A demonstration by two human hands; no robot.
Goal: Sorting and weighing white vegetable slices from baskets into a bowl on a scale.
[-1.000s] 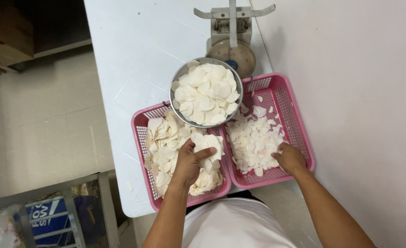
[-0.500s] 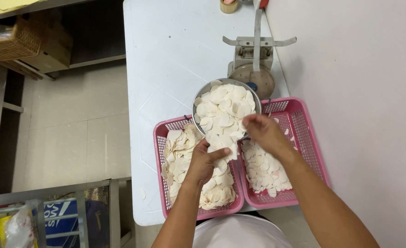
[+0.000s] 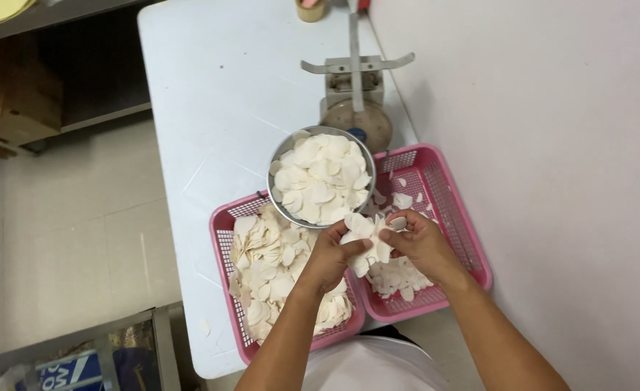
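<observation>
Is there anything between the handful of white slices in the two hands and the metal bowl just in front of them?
Nothing visible. The left hand and right hand hold the slices just below the rim of the metal bowl, with only open air between.

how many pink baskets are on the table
2. One pink basket sits at the left, heaped with white chips, under the left hand. The other is beside it on the right, nearer the wall, under the right hand.
</observation>
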